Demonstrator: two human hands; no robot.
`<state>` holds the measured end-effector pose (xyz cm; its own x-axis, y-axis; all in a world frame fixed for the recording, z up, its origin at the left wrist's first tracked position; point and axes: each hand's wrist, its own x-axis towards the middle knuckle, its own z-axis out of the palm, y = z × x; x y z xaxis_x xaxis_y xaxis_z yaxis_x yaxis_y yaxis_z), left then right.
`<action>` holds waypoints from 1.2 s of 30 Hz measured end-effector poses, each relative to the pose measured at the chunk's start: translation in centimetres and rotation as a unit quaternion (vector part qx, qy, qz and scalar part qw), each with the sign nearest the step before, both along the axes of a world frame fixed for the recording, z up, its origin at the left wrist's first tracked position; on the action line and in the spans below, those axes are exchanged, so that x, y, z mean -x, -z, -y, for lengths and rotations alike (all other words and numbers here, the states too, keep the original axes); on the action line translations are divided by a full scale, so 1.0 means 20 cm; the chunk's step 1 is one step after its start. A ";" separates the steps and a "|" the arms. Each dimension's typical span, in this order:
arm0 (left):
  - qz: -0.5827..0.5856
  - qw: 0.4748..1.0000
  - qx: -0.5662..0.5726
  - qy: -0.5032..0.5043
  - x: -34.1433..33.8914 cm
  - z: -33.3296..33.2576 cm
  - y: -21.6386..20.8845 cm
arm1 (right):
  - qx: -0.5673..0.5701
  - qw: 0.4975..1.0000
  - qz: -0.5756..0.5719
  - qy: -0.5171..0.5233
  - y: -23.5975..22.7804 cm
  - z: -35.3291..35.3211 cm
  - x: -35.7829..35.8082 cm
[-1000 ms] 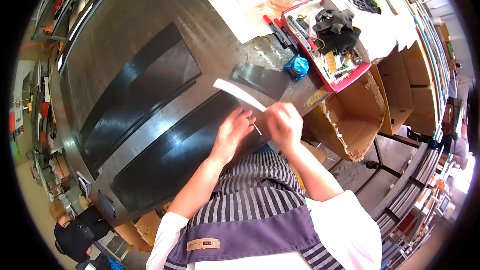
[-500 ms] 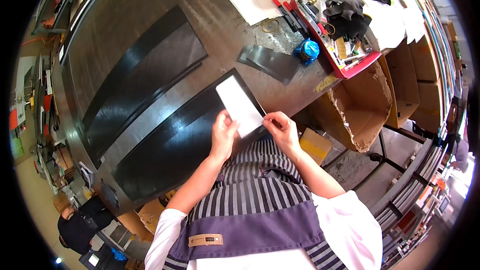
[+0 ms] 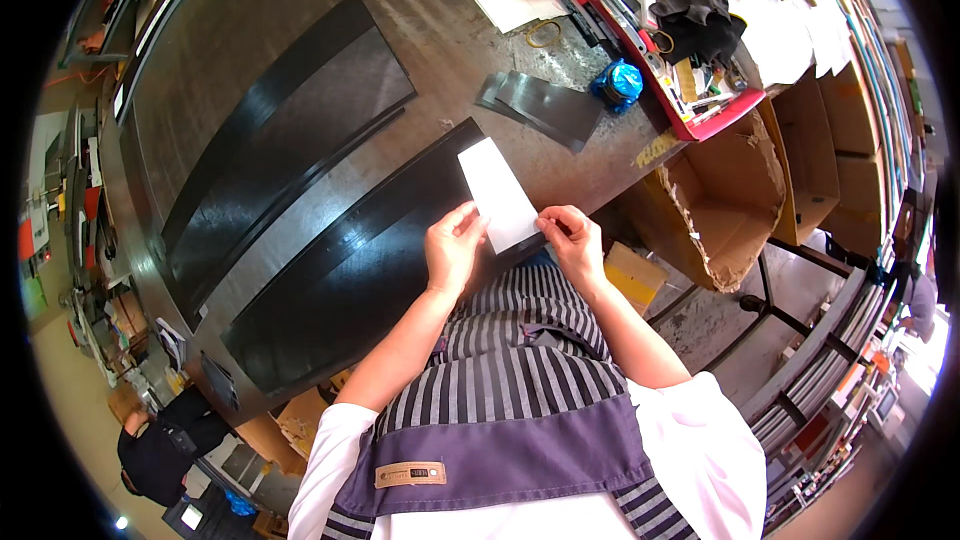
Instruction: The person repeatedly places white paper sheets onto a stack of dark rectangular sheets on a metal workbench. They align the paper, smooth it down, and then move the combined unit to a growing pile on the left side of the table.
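In the head view, the left hand and right hand each pinch, between thumb and fingers, opposite side edges of a white card, which is over the right end of a long dark sheet on the table.

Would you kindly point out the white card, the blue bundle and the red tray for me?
White card (image 3: 498, 192), head view: middle of its face.
Blue bundle (image 3: 618, 87), head view: middle of its shiny wrapping.
Red tray (image 3: 728, 119), head view: its near wall.
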<state>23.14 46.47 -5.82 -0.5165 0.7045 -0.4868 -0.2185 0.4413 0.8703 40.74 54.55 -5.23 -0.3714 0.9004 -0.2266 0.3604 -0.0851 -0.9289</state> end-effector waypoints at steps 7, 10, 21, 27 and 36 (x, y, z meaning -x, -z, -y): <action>-0.179 0.982 0.042 0.040 -0.03 0.02 0.09 | -0.014 0.998 0.046 0.039 0.12 0.05 0.01; -0.193 0.978 0.054 0.047 -0.03 0.00 0.09 | -0.017 0.997 0.058 0.045 0.13 0.05 0.02; -0.233 0.966 0.084 0.066 -0.02 -0.01 0.13 | 0.001 0.997 0.044 0.058 0.12 0.05 0.02; -0.233 0.966 0.089 0.067 -0.02 -0.02 0.12 | -0.002 0.998 0.042 0.055 0.10 0.05 0.02; -0.361 0.927 0.079 0.064 -0.07 -0.07 0.05 | -0.074 0.981 0.178 -0.022 0.08 0.03 0.03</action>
